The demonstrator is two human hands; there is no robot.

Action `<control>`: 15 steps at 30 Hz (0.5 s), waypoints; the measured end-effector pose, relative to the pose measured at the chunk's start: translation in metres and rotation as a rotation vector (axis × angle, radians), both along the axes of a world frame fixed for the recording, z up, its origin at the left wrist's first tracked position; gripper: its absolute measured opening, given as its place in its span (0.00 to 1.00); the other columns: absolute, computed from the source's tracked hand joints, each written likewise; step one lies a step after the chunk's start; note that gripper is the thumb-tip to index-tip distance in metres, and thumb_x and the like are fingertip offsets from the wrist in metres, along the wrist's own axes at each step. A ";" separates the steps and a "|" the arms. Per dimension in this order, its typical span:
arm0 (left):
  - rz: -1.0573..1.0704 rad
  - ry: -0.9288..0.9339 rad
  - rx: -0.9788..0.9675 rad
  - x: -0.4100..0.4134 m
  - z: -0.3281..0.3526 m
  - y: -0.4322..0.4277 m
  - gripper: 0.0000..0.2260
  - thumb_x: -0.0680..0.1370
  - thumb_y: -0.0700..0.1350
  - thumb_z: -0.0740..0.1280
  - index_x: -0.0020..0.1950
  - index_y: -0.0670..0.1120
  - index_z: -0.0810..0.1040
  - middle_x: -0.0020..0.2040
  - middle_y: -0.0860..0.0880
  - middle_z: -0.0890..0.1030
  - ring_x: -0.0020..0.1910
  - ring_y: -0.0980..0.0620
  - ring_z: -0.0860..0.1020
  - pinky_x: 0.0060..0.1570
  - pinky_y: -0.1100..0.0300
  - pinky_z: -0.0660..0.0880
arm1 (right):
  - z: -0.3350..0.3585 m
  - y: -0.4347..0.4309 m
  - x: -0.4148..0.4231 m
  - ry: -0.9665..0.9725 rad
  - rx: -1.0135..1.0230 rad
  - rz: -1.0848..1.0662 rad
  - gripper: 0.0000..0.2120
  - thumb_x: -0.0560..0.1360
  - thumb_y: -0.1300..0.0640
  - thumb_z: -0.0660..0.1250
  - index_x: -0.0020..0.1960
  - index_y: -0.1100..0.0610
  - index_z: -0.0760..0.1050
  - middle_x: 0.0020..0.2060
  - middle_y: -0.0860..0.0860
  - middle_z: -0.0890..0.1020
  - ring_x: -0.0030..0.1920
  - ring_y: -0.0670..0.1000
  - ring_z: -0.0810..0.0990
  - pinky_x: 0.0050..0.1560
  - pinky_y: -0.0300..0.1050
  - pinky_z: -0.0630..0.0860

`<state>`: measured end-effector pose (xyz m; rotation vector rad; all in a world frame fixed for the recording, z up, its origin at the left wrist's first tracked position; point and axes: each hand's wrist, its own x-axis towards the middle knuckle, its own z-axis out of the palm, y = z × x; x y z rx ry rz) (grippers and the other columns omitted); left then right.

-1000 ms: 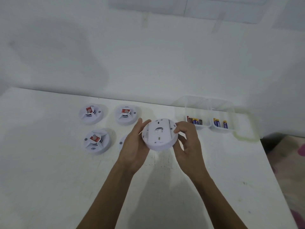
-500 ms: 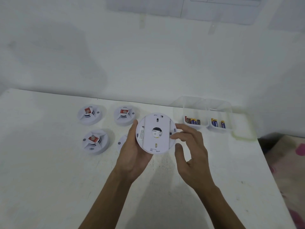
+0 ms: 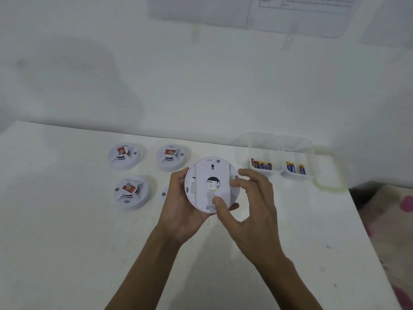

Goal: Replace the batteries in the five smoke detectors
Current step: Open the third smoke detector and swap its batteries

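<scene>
- Two bare forearms reach in from the near edge over the white table (image 3: 67, 242), which is scuffed with small dark marks.
- The left hand (image 3: 185, 211) cups a round white smoke detector (image 3: 220, 173) from below and from its left side. Its grip is curled round the rim, with the thumb at the upper left edge and fingertips showing under the lower right edge.
- The right hand (image 3: 252, 211) is on the same detector. Its grip pinches it, the thumb pressed on the flat back near the lower edge and the bent fingers against the right rim.
- The detector is held above the table, tilted with its back towards the camera. A round hole in the middle shows a yellowish part inside.
- Just behind the left hand lies a fourth detector (image 3: 165, 193), mostly hidden.
- To the left sits the front-left detector (image 3: 131, 192), face up with a red label.
- Farther back stand the back-left detector (image 3: 123, 156) and the back-right detector (image 3: 171, 157), side by side, each with a red label.
- Far right, near the wall, is a clear two-part container (image 3: 279, 144). There are batteries (image 3: 261, 164) in its left compartment and more batteries (image 3: 295, 168) in the right one.
- Printed papers (image 3: 301, 14) are taped to the white wall.
</scene>
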<state>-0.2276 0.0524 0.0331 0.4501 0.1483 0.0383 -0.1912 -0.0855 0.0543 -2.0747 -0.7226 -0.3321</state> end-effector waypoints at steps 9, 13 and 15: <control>0.049 0.111 0.045 0.003 0.001 0.003 0.25 0.75 0.56 0.60 0.69 0.46 0.74 0.63 0.41 0.77 0.57 0.42 0.78 0.53 0.48 0.79 | 0.012 0.019 -0.012 -0.051 -0.246 -0.224 0.36 0.62 0.30 0.68 0.59 0.55 0.74 0.51 0.52 0.76 0.50 0.52 0.74 0.47 0.47 0.74; 0.038 0.131 0.089 0.004 0.000 0.000 0.26 0.74 0.56 0.61 0.69 0.45 0.73 0.63 0.40 0.78 0.56 0.42 0.79 0.51 0.50 0.79 | 0.014 0.027 -0.016 0.006 -0.304 -0.247 0.36 0.63 0.33 0.71 0.62 0.56 0.72 0.51 0.51 0.75 0.49 0.52 0.73 0.48 0.47 0.75; 0.050 0.134 0.077 0.004 -0.001 0.000 0.25 0.74 0.57 0.62 0.66 0.46 0.76 0.59 0.41 0.80 0.53 0.43 0.81 0.47 0.51 0.80 | 0.015 0.030 -0.017 0.067 -0.293 -0.214 0.36 0.64 0.35 0.72 0.63 0.56 0.70 0.53 0.51 0.73 0.51 0.50 0.70 0.51 0.47 0.75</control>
